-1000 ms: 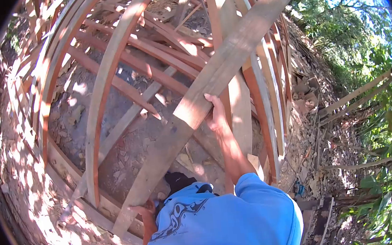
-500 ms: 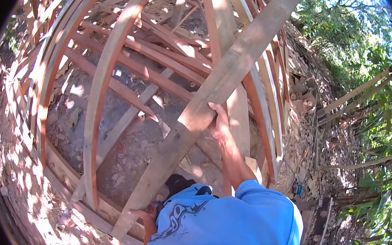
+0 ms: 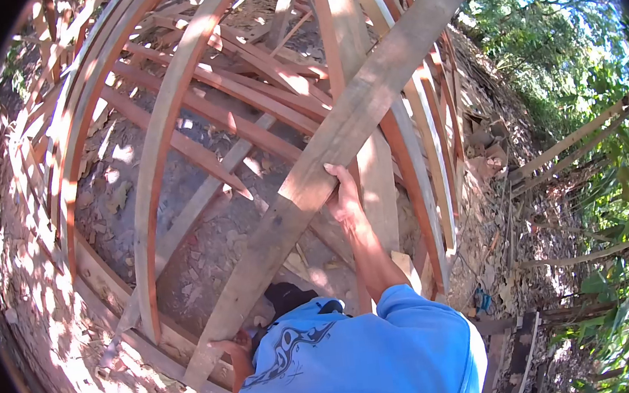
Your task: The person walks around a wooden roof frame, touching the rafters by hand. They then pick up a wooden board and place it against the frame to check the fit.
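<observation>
A long weathered wooden plank point(image 3: 367, 112) slants across the view, from the lower left to the upper right. My right hand point(image 3: 344, 193) grips its near edge around the middle, thumb on the upper face and the other fingers hidden beneath. Close to the lower end, my left hand point(image 3: 232, 348) holds the plank by the same edge; part of this hand is shaded and its fingers show only partly. Beyond the plank stand curved reddish wooden ribs point(image 3: 162, 150), and the plank passes in front of the right-hand ribs point(image 3: 411, 164).
Loose reddish beams point(image 3: 248, 131) lie crossed inside the frame over leaf-littered ground point(image 3: 201, 275). A heavy base timber point(image 3: 106, 273) runs along the lower left. Poles point(image 3: 581, 133) and green foliage point(image 3: 617, 190) are on the right, with dark boards point(image 3: 522, 351) at lower right.
The plank's upper end and my right hand have shifted slightly left in the view. Both hands keep their hold.
</observation>
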The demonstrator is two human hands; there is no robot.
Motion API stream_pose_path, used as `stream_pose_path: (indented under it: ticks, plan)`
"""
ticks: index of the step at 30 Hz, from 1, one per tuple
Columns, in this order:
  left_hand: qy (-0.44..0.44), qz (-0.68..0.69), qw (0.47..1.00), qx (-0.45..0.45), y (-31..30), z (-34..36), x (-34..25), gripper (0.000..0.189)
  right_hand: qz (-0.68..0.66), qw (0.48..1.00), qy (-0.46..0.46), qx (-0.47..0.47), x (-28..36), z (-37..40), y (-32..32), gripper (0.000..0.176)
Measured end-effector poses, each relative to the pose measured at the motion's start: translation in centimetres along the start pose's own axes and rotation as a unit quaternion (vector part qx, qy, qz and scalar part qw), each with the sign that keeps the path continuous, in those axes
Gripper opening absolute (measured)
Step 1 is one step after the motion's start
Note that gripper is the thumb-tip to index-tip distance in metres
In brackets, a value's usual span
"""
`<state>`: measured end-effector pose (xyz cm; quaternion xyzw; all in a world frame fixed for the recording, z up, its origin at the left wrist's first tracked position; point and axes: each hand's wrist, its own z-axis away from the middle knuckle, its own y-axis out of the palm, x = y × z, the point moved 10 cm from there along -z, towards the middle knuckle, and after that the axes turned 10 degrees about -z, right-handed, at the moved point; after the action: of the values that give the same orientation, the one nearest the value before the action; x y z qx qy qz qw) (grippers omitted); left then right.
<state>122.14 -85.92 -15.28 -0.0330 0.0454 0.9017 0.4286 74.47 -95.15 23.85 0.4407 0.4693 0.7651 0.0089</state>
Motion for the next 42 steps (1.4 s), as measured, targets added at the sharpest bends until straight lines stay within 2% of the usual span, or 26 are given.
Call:
stream_pose_path:
  ticks: [3, 9, 12, 15, 27, 33, 39, 42]
  plan:
    - [0.0, -0.002, 0.999, 0.041, 0.1, -1.2, -0.1, 0.103, 0.003, 1.0, -0.009, 0.009, 0.0, -0.3, -0.1, 0.043]
    - [-0.005, -0.004, 1.0, 0.013, 0.1, -0.2, 0.1, 0.105, 0.01, 1.0, 0.001, 0.003, 0.0, -0.1, -0.2, 0.046]
    - [-0.014, -0.006, 1.0, 0.015, -0.1, -1.0, 0.1, 0.108, -0.011, 1.0, -0.014, -0.015, 0.1, -0.4, -0.9, 0.042]
    - [-0.021, 0.002, 0.999, 0.046, 0.0, -1.9, 0.1, 0.11, 0.021, 1.0, -0.002, -0.017, -0.1, -0.4, -1.1, 0.045]
    - [-0.006, -0.023, 1.0, -0.009, -0.1, -0.2, 0.1, 0.106, 0.017, 1.0, -0.002, -0.023, 0.0, -0.2, -0.8, 0.046]
    - [0.002, -0.015, 1.0, 0.024, 0.3, -0.9, 0.1, 0.103, 0.021, 1.0, 0.0, -0.016, 0.0, -0.2, -0.9, 0.045]
    - [-0.007, -0.029, 0.998, -0.047, 0.1, 0.9, 0.3, 0.104, 0.025, 1.0, -0.007, 0.012, 0.0, -0.4, -0.4, 0.043]
    - [0.006, -0.045, 0.999, 0.001, 0.0, -0.5, -0.1, 0.106, 0.023, 1.0, 0.014, -0.001, -0.1, 0.1, -0.4, 0.043]
